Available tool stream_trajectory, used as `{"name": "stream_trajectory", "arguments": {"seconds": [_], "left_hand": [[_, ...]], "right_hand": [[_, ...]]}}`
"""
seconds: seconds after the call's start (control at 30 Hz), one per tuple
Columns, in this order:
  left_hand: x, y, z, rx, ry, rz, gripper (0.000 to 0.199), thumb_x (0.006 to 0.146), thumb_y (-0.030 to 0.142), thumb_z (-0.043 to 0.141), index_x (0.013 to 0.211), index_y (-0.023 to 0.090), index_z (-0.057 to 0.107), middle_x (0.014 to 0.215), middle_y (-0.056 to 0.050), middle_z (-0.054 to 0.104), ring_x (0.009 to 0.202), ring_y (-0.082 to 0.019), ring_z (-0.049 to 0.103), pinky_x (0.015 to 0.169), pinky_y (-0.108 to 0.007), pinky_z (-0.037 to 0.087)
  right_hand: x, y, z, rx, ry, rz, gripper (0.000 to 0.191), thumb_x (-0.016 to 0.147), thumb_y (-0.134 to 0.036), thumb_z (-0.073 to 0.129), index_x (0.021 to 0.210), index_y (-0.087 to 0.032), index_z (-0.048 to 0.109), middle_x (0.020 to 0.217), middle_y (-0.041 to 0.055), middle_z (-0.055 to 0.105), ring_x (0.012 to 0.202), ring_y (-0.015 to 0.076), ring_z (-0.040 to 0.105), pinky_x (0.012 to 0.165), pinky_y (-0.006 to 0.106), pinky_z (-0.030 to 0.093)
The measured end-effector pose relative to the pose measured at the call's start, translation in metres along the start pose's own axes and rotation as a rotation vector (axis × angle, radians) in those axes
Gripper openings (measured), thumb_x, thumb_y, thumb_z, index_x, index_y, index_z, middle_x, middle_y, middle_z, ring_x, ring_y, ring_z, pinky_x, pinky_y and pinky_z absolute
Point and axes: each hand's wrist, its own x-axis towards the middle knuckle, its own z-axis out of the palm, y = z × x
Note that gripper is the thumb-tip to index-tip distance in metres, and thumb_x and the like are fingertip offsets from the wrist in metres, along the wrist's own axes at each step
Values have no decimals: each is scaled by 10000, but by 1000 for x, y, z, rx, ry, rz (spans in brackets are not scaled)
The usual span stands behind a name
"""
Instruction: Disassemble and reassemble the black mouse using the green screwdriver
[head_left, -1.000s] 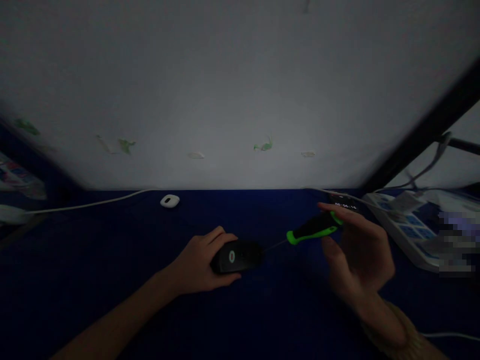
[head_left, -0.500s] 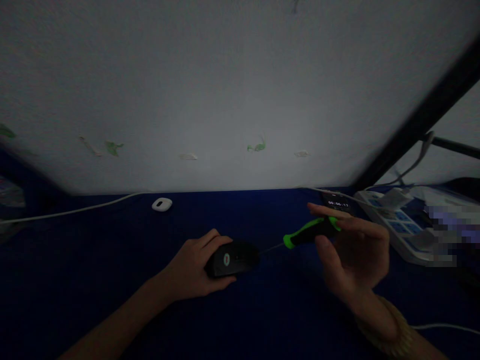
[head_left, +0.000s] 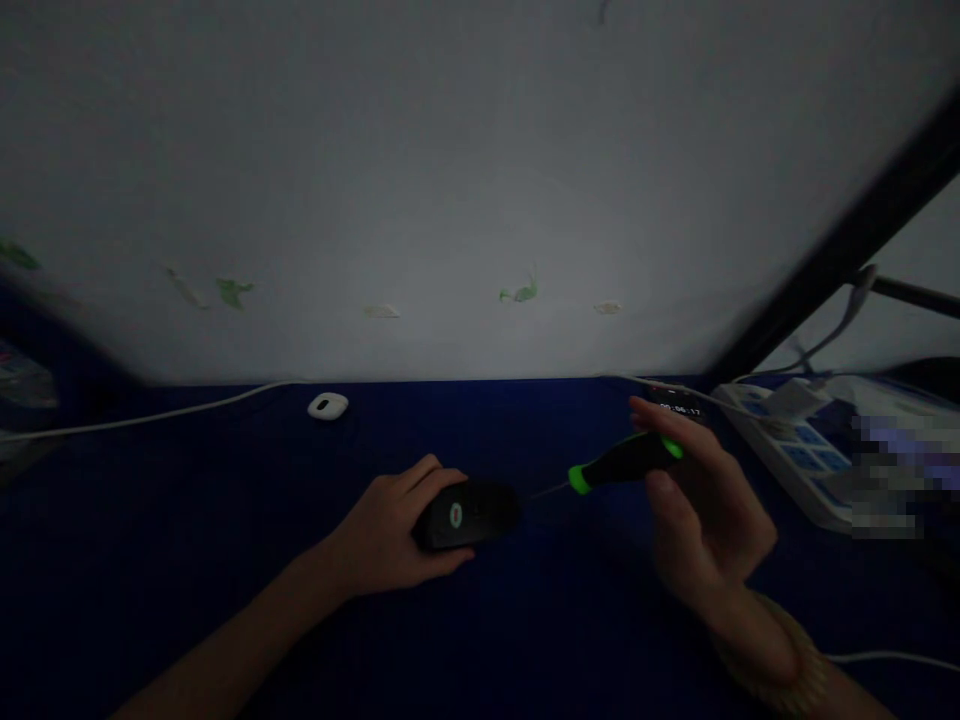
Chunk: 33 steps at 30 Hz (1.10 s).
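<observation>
A black computer mouse (head_left: 480,513) with a small round sticker lies on the dark blue surface (head_left: 480,640), its underside seemingly turned up. My left hand (head_left: 401,525) grips its left end between thumb and fingers. To the right, a green and black screwdriver (head_left: 622,461) points left, its thin shaft reaching the mouse's right end; whether the tip touches is too dark to tell. My right hand (head_left: 705,505) holds the screwdriver's handle loosely near its back end, thumb below and fingers above. A beaded bracelet circles the right wrist.
A white oval case (head_left: 328,406) lies at the back left, near a white cable. Beyond my right hand are a phone (head_left: 675,398) showing a timer and a white power strip (head_left: 795,455) with plugs. A pale wall (head_left: 480,200) rises behind.
The screwdriver's handle has rolled, showing more black and less green. My right fingers have shifted along it, and its thumb sits slightly farther right. My left hand still holds the mouse.
</observation>
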Motion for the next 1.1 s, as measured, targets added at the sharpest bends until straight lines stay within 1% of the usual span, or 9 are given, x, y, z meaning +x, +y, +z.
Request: {"name": "stream_trajectory", "arguments": {"seconds": [0.13, 0.23, 0.4, 0.53, 0.63, 0.73, 0.87, 1.0, 1.1], "left_hand": [[-1, -1, 1, -7, 6, 3, 649, 806, 466, 878, 1334, 261, 560, 1135, -43, 670, 902, -239, 744, 714, -364, 575], [-1, -2, 2, -6, 6, 2, 654, 804, 473, 876, 1335, 258, 560, 1134, -44, 669, 896, -239, 744, 701, -360, 570], [0, -1, 1, -4, -1, 7, 646, 820, 472, 868, 1340, 258, 551, 1143, -47, 668, 897, -233, 743, 713, -357, 572], [0, -1, 0, 2, -4, -1, 655, 817, 494, 867, 1341, 267, 548, 1143, -46, 669, 901, -232, 745, 727, -354, 575], [-1, -2, 1, 9, 9, 4, 659, 814, 503, 865, 1343, 266, 553, 1150, -49, 670, 915, -238, 745, 729, -352, 576], [0, -2, 1, -8, 8, 5, 650, 817, 501, 864, 1339, 264, 559, 1128, -39, 666, 867, -221, 737, 705, -343, 570], [0, -1, 1, -9, -1, -4, 649, 817, 492, 868, 1338, 263, 555, 1135, -43, 668, 895, -228, 743, 718, -345, 572], [0, 0, 1, 1, 9, -3, 652, 817, 494, 862, 1342, 261, 553, 1149, -49, 674, 919, -233, 748, 731, -345, 577], [0, -1, 2, -1, 16, 5, 656, 811, 492, 861, 1344, 259, 558, 1155, -52, 678, 940, -240, 750, 740, -351, 584]], "right_hand": [[-2, 2, 1, -49, 66, -31, 539, 875, -114, 761, 1387, -272, 715, 1227, 82, 746, 1052, 279, 740, 845, 468, 653], [-2, 3, 2, 6, 28, -12, 537, 921, -119, 706, 1434, -274, 680, 1273, 93, 755, 1080, 295, 751, 856, 499, 664], [-2, 3, 0, 14, 8, -68, 625, 865, -61, 763, 1439, -295, 681, 1267, 85, 751, 1033, 268, 760, 790, 441, 682], [-4, 3, 1, 51, -55, -36, 606, 906, -88, 723, 1477, -273, 641, 1355, 113, 719, 1127, 296, 752, 910, 524, 689], [-5, 0, 5, 51, -35, -38, 690, 861, -60, 778, 1496, -281, 622, 1317, 100, 716, 1133, 275, 751, 905, 469, 708], [-5, -2, 7, 153, -78, 50, 706, 927, -41, 687, 1566, -293, 525, 1431, 120, 677, 1135, 261, 770, 890, 466, 727], [-6, -1, 8, 129, -27, -4, 721, 829, -26, 811, 1475, -286, 621, 1394, 91, 670, 1253, 261, 705, 927, 407, 721], [-5, 0, 10, 214, -41, 27, 716, 878, 13, 734, 1509, -286, 571, 1417, 106, 688, 1135, 259, 777, 907, 452, 731], [-6, -1, 13, 205, -44, 5, 769, 820, 6, 805, 1486, -312, 589, 1420, 92, 673, 1116, 258, 778, 886, 442, 736]]}}
